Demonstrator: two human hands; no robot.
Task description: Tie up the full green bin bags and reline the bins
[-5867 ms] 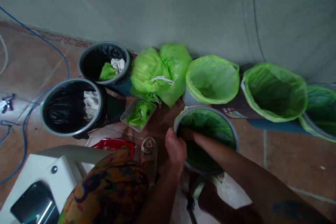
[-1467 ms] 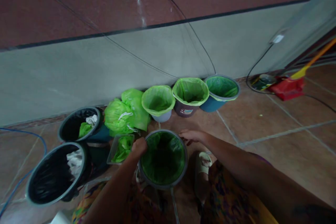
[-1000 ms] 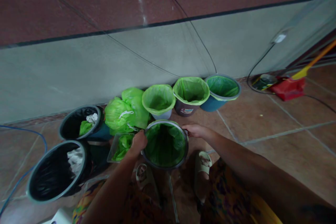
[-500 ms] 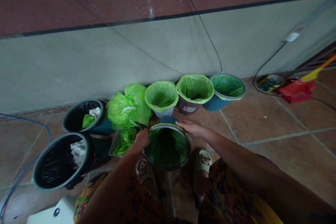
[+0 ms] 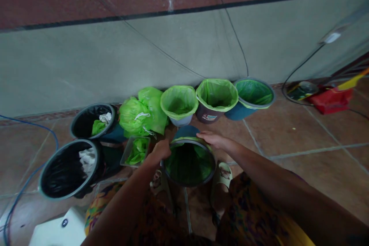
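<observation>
A blue trash can [image 5: 188, 184] with a grey rim and a green bag lining is tilted toward me between my feet. My left hand [image 5: 162, 150] is closed on the left of its rim. On the far right part of the rim lies my right hand [image 5: 211, 138], its fingers gripping the edge and the liner. Behind the can stand a pale lined bin [image 5: 182, 120], a dark brown lined bin [image 5: 208, 116] and a blue lined bin [image 5: 240, 111]. To the left of my left hand is a clear plastic tub [image 5: 124, 157] with green bags [image 5: 138, 150] in it.
Tied green trash bags [image 5: 134, 113] rest against the wall. Two black-lined bins [image 5: 105, 134] with white paper lie on the left. A red dustpan [image 5: 331, 100] and a cable [image 5: 300, 61] are at the right. A white stool or box [image 5: 54, 230] stands at bottom left.
The view has shifted a little. The held can has moved slightly to the right in view and tipped a bit more, with both hands staying on its rim.
</observation>
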